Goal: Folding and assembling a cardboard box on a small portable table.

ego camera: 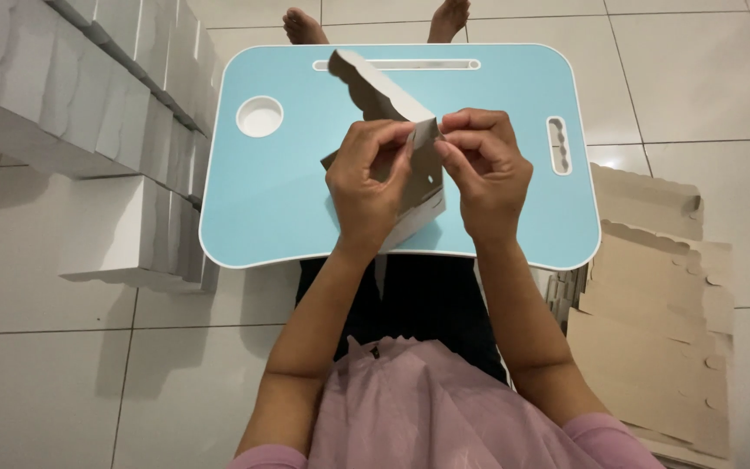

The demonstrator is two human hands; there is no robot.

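A half-folded cardboard box blank (384, 91), grey-brown inside and white outside, is held upright over a light blue lap tray (496, 95). My left hand (366, 187) pinches a small flap of it from the left. My right hand (483, 169) pinches the same flap from the right, fingertips almost meeting. A scalloped edge of the box rises toward the far side of the tray. The lower part of the box is hidden behind my hands.
Rows of folded white boxes (88, 95) are stacked on the tiled floor at the left. A pile of flat brown cardboard blanks (653, 330) lies at the right. The tray has a round cup recess (259, 116) and slots. My bare feet (305, 26) show beyond it.
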